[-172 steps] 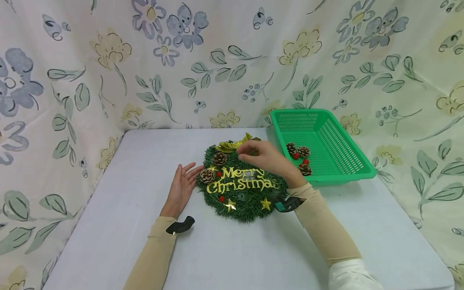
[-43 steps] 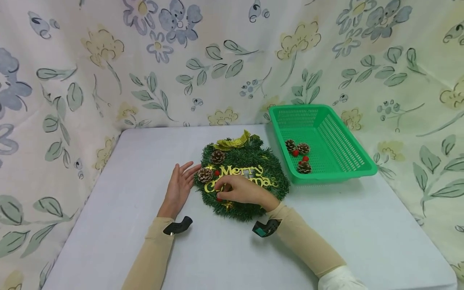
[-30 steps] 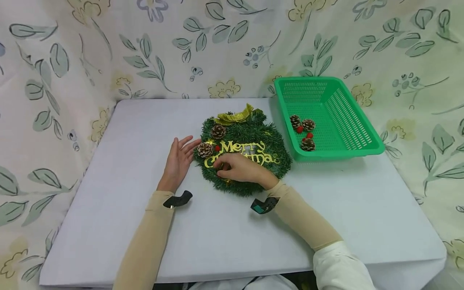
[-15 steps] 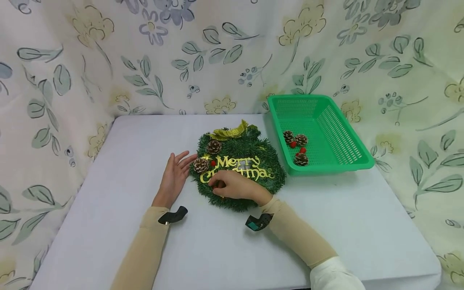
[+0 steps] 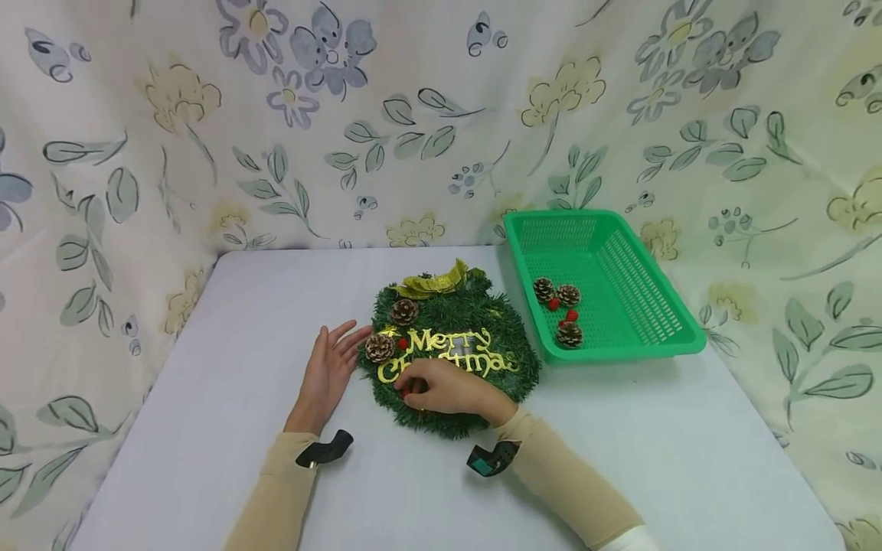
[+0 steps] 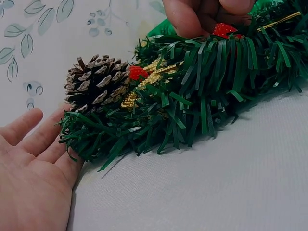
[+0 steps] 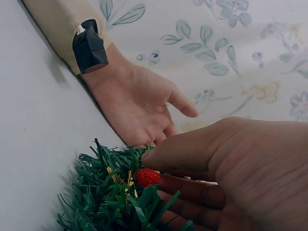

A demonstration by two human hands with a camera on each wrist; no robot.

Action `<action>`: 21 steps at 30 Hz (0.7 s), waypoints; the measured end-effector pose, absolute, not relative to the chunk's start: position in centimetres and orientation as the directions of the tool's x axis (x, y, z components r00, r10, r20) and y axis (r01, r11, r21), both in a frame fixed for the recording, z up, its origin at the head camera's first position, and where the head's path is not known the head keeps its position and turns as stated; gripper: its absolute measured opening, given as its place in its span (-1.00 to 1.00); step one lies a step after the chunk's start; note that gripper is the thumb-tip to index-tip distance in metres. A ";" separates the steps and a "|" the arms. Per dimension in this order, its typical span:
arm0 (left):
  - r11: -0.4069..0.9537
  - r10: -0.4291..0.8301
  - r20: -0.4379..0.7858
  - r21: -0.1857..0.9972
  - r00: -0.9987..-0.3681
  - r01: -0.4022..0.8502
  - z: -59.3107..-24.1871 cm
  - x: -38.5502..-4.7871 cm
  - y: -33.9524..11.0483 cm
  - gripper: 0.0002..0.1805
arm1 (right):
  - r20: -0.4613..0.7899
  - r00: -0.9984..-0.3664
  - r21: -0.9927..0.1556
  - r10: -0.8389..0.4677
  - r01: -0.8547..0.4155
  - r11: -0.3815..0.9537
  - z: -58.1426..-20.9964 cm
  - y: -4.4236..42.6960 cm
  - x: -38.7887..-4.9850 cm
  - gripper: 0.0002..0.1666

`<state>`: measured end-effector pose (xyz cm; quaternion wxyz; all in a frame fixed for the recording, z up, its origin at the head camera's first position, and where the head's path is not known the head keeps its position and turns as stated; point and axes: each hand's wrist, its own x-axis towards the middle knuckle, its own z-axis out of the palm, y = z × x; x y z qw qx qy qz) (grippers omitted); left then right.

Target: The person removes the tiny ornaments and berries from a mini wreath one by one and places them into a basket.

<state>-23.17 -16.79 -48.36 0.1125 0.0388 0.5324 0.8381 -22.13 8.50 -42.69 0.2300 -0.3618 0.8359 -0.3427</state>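
A green tinsel wreath [image 5: 506,325] lies on the table, bearing a gold "Merry Christmas" sign [image 5: 418,342]. Two pine cones [image 5: 404,311] and a red berry [image 5: 403,344] sit on its left side. My right hand [image 5: 448,386] covers the lower left part, thumb and fingers pinching another red berry [image 7: 147,177] set among the tinsel. Palm up, my left hand [image 5: 325,379] rests on the table, its straight fingertips touching the wreath's left edge beside a pine cone [image 6: 98,82]. The sign's lower left letters are partly hidden by my right hand.
A green plastic basket [image 5: 620,352] stands to the right of the wreath, holding several pine cones [image 5: 569,334] and red berries [image 5: 553,304]. A gold ribbon [image 5: 434,283] tops the wreath. Behind the table [image 5: 276,291] hangs a floral curtain [image 5: 413,115].
From above the wreath's upper part, my right hand has come down and left to the lower left berry, where it has stayed lately. My left hand keeps its place; the head view has shifted.
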 end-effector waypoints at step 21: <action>-0.371 0.240 -0.043 0.919 -0.970 -0.133 -48.6 -23.1 -16.9 -0.16 | -0.146 -0.639 -0.776 -0.755 -0.400 0.488 -43.2 8.6 -22.3 -0.71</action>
